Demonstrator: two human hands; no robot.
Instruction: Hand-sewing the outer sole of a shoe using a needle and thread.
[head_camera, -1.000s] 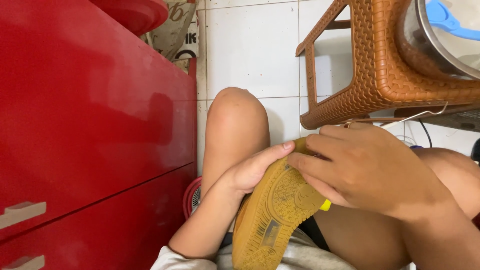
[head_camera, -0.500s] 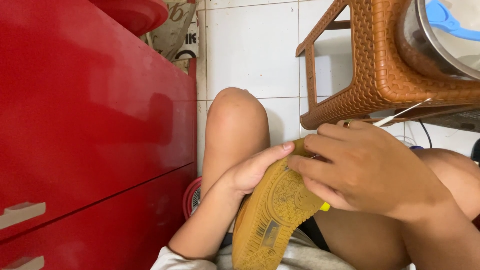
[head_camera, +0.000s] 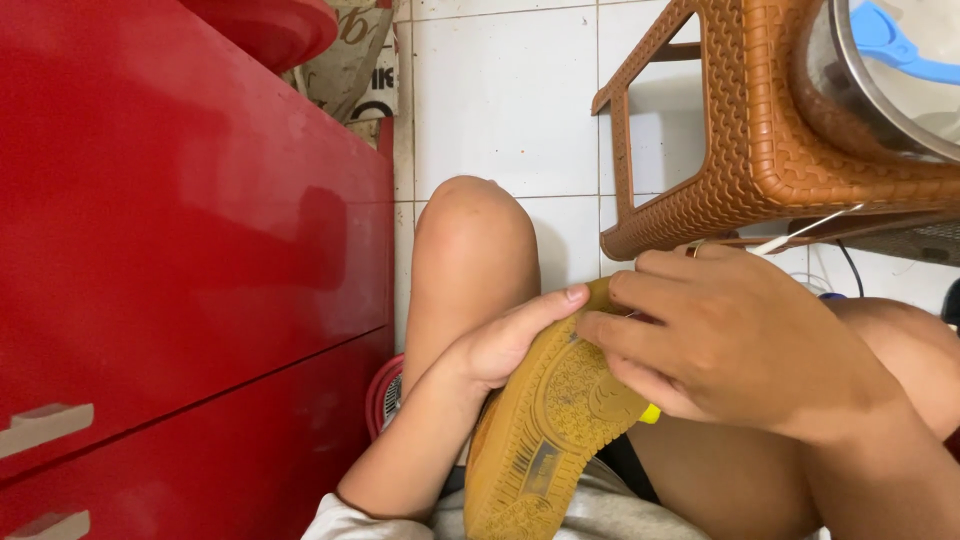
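A red cabinet (head_camera: 190, 260) fills the left, a brown woven stool (head_camera: 760, 130) stands upper right. Between the knees sits a tan-soled shoe (head_camera: 545, 440), sole up. The left hand (head_camera: 500, 340) curls closed around its edge; the right hand (head_camera: 730, 340) pinches shut on a white thread (head_camera: 805, 228) — best drawn taut and straight, I judge, with the shoe braced firmly.

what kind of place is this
Probably a room in a home, with the person sitting low on a white tiled floor beside a red drawer cabinet and a brown woven-pattern plastic stool, working on a tan shoe.
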